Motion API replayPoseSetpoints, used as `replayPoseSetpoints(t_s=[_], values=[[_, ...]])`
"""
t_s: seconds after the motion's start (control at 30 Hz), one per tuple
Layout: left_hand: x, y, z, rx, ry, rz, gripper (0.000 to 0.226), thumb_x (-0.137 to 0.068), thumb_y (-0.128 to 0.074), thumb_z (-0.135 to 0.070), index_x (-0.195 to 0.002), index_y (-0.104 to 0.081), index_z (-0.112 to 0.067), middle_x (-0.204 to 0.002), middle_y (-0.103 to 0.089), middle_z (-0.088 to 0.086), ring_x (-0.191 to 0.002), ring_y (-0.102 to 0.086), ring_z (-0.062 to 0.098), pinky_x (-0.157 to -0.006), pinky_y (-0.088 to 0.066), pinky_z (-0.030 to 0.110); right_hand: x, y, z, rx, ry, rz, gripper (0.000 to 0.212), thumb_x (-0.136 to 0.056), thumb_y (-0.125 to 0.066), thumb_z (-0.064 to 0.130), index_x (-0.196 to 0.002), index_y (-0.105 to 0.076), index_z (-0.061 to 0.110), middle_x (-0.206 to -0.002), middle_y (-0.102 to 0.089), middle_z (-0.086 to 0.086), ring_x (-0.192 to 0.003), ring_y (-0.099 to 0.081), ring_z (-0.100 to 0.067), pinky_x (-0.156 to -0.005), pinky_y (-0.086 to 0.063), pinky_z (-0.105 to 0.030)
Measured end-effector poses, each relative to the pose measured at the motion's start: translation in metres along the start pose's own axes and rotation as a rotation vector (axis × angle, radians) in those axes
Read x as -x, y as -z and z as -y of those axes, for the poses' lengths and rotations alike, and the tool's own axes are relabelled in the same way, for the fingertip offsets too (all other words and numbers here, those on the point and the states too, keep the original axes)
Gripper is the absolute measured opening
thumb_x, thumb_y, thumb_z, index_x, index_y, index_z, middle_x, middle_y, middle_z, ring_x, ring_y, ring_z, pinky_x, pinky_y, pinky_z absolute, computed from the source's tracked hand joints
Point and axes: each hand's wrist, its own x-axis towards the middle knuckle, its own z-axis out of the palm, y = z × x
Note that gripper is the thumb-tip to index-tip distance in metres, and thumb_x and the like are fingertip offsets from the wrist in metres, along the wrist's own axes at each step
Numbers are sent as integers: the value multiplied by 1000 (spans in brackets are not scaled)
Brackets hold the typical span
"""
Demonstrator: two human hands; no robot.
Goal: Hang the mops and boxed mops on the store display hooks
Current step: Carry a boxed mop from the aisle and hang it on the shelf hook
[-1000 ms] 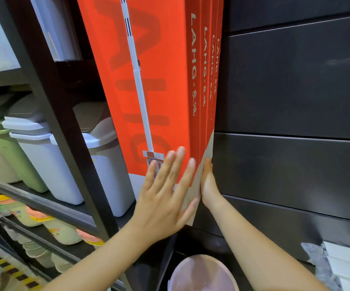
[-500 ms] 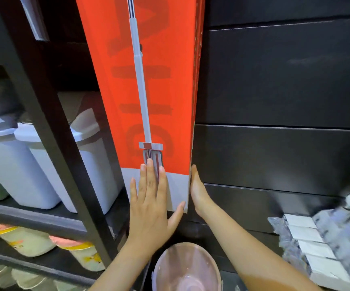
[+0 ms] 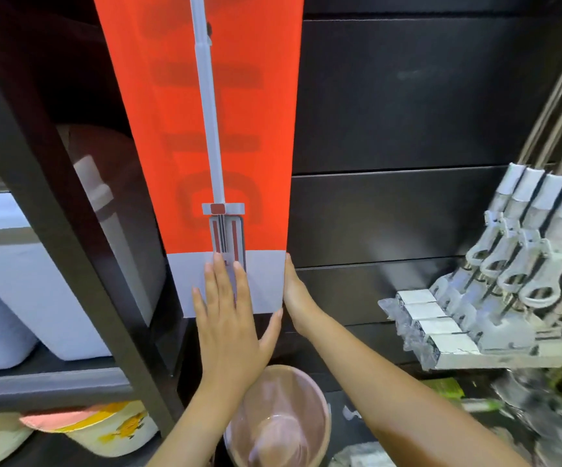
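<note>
At lower centre the boxed mop (image 3: 185, 129) is steadied by two flat, straight-fingered grips, the left grip (image 3: 230, 326) on its front and the right grip (image 3: 294, 291) against its side, probably so it hangs square.

The black shelf (image 3: 53, 385) carries white lidded bins (image 3: 20, 281), with yellow-and-pink tubs (image 3: 104, 429) on the board below.

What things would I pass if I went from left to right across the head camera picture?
White bin → black shelf post → red boxed mop → right hand against its side → dark wall panel → hanging mops. The left hand overlaps the box, so it is skipped.
</note>
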Motion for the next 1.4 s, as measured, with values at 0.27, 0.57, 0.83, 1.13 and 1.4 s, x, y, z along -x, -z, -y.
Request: replayPoseSetpoints(t_s=[0.27, 0.57, 0.83, 1.13, 1.4], values=[[35, -7, -59, 53, -168, 248, 80, -87, -40, -50, -151, -28, -4, -160, -21, 18, -149, -14, 30, -117, -14, 50, 70, 100, -73, 631, 56, -329, 68, -102, -34, 48, -156, -11, 14, -164, -9, -5, -151, -11, -20, -121, -12, -36], [58, -56, -210, -15, -151, 645, 95, -79, -61, -64, -148, -37, -4, -157, -24, 21, -147, -21, 37, -115, -26, 54, 157, 314, -134, 1000, -225, -615, 87, -96, -35, 60, -155, -1, 7, -163, -3, -16, -150, -2, -33, -122, -7, -43], [52, -88, -382, -62, -135, 856, 92, -93, -32, -68, -156, 2, -9, -162, 10, 17, -150, 11, 34, -121, -4, 48, 221, 494, -115, 815, -242, -722, 86, -96, -41, 56, -154, -6, 2, -161, -11, -18, -148, -11, -35, -121, -14, -44], [11, -88, -463, 43, -50, 785, 89, -94, -25, -69, -156, 3, -11, -163, 8, 14, -150, 9, 31, -121, -5, 46, 233, 590, -65, 700, -121, -763, 84, -97, -43, 53, -154, -7, 3, -161, -15, -17, -148, -14, -34, -121, -17, -46], [-68, -107, -477, 142, -33, 714, 94, -89, -23, -74, -156, 1, -13, -164, 2, 10, -151, 3, 28, -121, -11, 47, 192, 615, -18, 786, 12, -731, 81, -97, -43, 53, -155, -10, 7, -162, -13, -12, -149, -13, -29, -120, -19, -42]])
